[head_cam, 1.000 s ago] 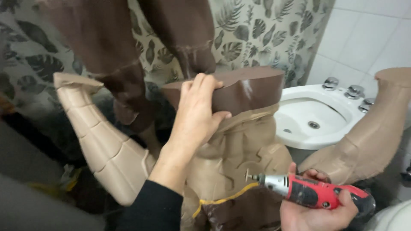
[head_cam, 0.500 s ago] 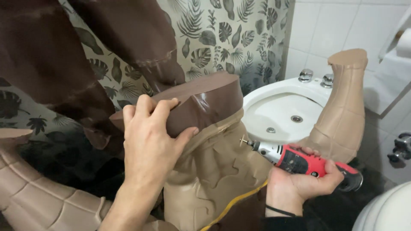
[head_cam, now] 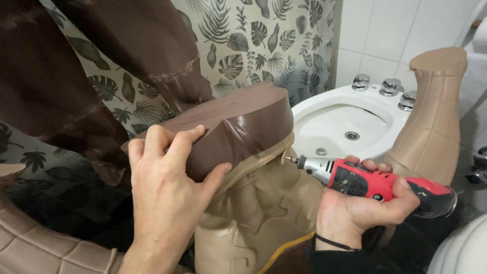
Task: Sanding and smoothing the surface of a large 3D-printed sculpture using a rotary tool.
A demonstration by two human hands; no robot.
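A large tan and dark brown moulded figure part (head_cam: 253,203) stands in front of me, with a glossy brown flat-topped upper section (head_cam: 238,127). My left hand (head_cam: 167,198) lies over that brown section, fingers spread on its top edge and thumb pressed against its side. My right hand (head_cam: 355,213) grips a red and grey rotary tool (head_cam: 375,182). The tool points left, and its small tip (head_cam: 285,158) touches the seam where brown meets tan.
A white bidet (head_cam: 350,127) with chrome taps (head_cam: 390,87) stands behind the part. A tan segmented piece (head_cam: 431,122) stands at the right, another (head_cam: 45,248) lies at the lower left. A leaf-patterned curtain (head_cam: 253,40) and dark brown hanging pieces (head_cam: 76,76) fill the back.
The view has closed in on the figure part. My right hand has brought the rotary tool up and left until its tip reaches the seam. My left hand stays on the brown section.
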